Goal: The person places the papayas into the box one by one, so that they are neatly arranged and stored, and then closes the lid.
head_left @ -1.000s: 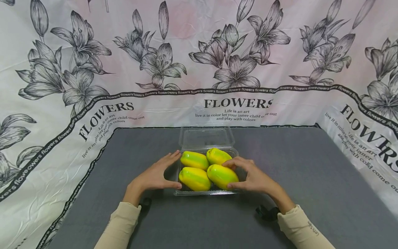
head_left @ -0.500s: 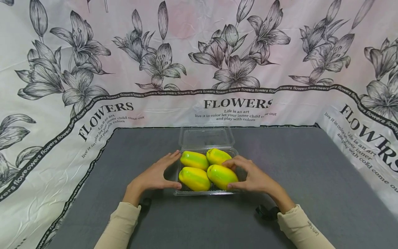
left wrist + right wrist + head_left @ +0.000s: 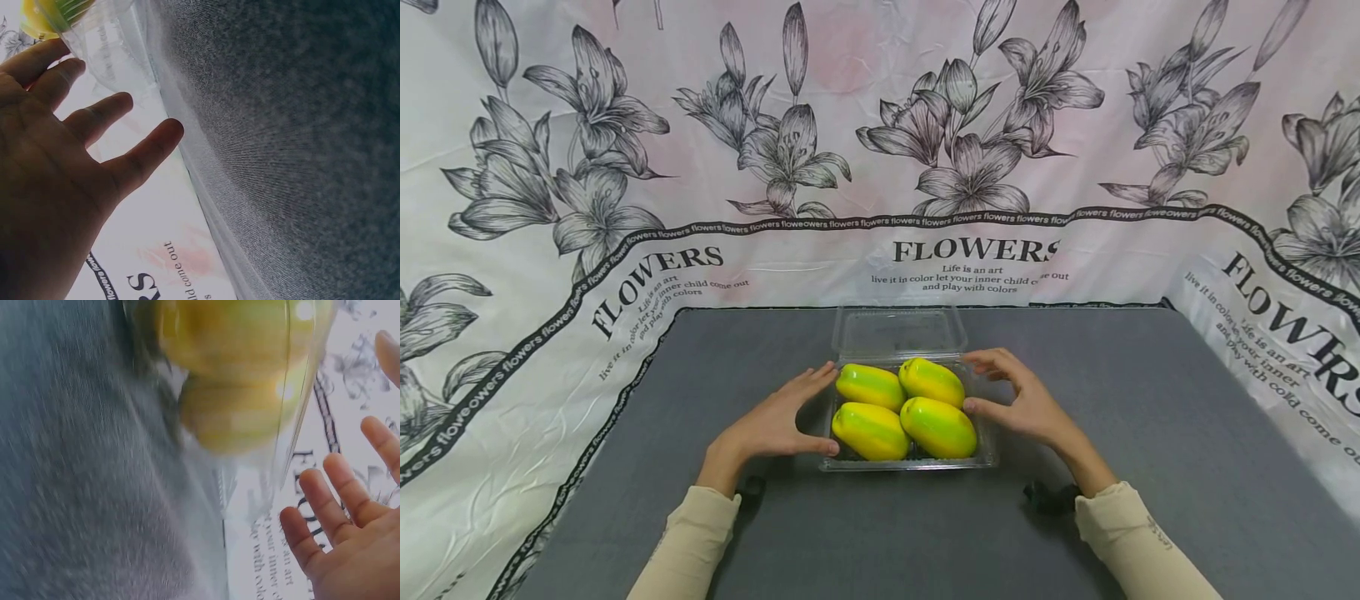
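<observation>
I see the right hand (image 3: pixel 1026 404) has come off the fruit since the earlier head view: half a second ago its fingers were draped over the two right-hand pieces, and now they sit outside the clear plastic container (image 3: pixel 985 454), just beside its right wall, spread and gently bent with nothing held. In the right wrist view the right hand (image 3: pixel 350 537) shows open fingertips apart from the clear wall, though that picture is blurred. The left hand (image 3: pixel 775 425) has not shifted; its fingers (image 3: pixel 816 381) lie straight along the container's left side, thumb at the near left corner, gripping nothing. The left wrist view shows the left hand (image 3: pixel 56 169) with splayed fingers close to the ribbed clear wall.

The container stands on the desk (image 3: pixel 1150 467) between the two sets of fingers, its hinged lid (image 3: pixel 898 331) open beyond the fingertips. It is thin, glossy, see-through plastic with rounded corners. Four fruits (image 3: pixel 904 406) fill it in two rows: smooth, oblong, waxy-looking, yellow shading to green. The desk is covered in matte dark grey fabric with a fine weave. Behind hangs a crinkled white cloth (image 3: pixel 880 150) printed with grey lilies.
</observation>
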The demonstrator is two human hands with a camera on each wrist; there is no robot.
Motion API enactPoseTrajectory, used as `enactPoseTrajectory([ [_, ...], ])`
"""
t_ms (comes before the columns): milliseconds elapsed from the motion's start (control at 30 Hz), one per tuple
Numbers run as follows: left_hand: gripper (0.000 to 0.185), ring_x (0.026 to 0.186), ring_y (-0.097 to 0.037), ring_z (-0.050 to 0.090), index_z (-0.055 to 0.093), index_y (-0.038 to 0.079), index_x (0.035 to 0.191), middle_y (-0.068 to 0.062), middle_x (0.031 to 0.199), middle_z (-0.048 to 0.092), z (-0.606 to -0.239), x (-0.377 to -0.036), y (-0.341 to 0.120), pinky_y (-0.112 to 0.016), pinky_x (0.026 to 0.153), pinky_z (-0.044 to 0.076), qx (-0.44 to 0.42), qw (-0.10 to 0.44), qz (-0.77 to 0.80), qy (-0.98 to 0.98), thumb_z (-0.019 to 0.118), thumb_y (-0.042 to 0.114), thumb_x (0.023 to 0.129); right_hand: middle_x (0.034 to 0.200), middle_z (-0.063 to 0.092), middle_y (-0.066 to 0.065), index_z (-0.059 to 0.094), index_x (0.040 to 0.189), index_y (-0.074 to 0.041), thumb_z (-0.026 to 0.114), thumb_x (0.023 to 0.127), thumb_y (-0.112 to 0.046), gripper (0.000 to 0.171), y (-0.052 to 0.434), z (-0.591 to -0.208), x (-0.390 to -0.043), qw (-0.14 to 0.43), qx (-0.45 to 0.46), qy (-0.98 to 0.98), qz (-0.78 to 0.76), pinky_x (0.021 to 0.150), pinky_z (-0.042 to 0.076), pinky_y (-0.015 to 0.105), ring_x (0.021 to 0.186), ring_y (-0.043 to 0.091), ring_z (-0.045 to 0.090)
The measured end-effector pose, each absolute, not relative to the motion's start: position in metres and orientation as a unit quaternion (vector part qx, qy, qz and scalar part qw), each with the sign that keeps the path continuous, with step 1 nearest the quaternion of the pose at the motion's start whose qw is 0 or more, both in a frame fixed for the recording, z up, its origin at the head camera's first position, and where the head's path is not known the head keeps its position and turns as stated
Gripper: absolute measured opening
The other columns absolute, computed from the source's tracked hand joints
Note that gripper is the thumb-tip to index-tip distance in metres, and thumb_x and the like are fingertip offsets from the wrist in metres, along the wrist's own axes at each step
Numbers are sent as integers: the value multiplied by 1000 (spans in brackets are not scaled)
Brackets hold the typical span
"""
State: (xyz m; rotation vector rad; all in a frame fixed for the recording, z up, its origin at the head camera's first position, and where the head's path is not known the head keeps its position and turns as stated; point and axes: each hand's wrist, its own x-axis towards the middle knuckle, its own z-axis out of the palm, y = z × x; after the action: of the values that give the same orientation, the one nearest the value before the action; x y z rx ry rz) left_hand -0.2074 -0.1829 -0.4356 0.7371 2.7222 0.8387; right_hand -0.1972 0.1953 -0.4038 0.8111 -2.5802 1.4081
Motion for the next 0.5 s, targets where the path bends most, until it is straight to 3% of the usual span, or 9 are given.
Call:
enactPoseTrajectory([
  [200,107,152,-31,8,18,31,155,12,163,10,-435,-207,-183,-68,114,18,252,100,285,920,76,62,70,136,51,18,50,137,-12,71,87,-9,55,211,-425,-231,42,228,-832,504,98,42,59,120,34,50],
  [333,108,152,-31,8,18,31,155,13,163,10,-435,-207,-183,-67,114,18,251,99,282,921,74,66,69,142,49,14,49,139,-23,69,90,-22,53,220,-440,-253,23,200,-837,509,100,41,56,123,31,50],
  [500,109,152,-31,8,17,33,155,15,163,9,-436,-207,-183,-67,114,18,249,100,281,921,72,69,69,146,46,12,43,144,-24,67,91,-34,59,226,-448,-270,-8,182,-845,502,101,43,56,126,33,51],
])
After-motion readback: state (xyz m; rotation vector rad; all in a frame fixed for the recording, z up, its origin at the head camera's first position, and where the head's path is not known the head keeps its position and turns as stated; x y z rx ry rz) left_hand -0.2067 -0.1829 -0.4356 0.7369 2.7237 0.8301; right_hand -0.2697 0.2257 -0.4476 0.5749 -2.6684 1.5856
